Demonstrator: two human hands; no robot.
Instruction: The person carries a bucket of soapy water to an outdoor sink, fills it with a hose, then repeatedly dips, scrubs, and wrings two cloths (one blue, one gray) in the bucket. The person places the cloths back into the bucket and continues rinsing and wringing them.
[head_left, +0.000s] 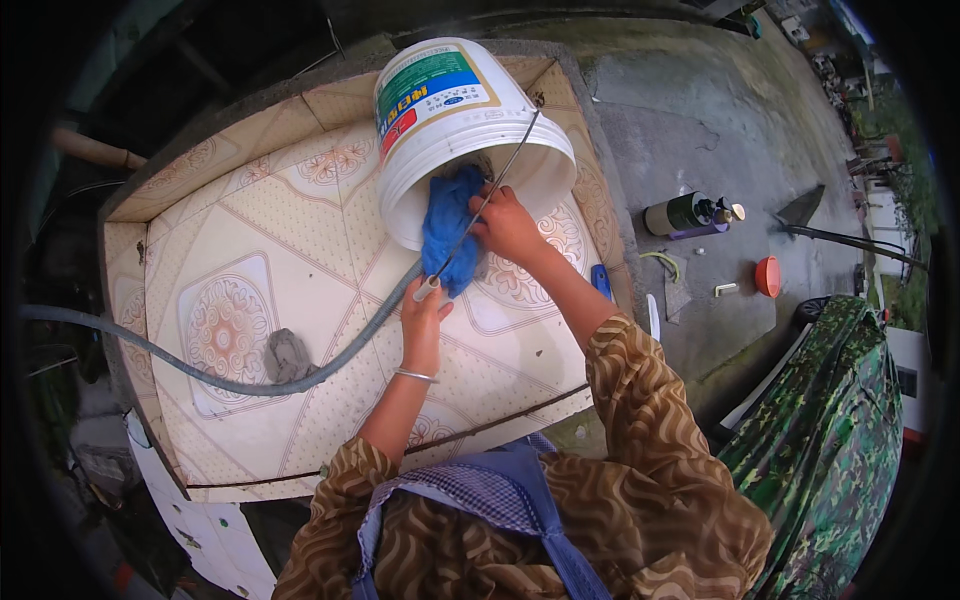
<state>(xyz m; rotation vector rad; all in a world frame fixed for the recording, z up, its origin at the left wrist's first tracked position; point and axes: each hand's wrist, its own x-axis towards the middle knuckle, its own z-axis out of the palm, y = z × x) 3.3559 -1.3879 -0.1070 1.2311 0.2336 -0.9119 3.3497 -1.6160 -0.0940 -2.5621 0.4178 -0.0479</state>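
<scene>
A white plastic bucket (517, 127) with a printed label lies on its side in a tiled basin (315, 262), its mouth tilted towards me. Blue cloth (450, 217) hangs out over the bucket's lower rim. My right hand (510, 229) grips the cloth at the mouth, beside the thin wire handle (510, 161) that crosses in front. Below, my left hand (422, 322) closes around the handle's white grip (427, 288), near the cloth's lower end. A grey corrugated hose (337, 367) runs across the basin and passes behind my left hand.
A grey rag (289, 356) lies in the basin by the hose. Along the right rim is a blue-handled tool (600, 281). On the concrete floor are bottles (686, 214), a red bowl (767, 276) and a yellow-green strip (661, 261). A camouflage cover (825, 435) drapes something at right.
</scene>
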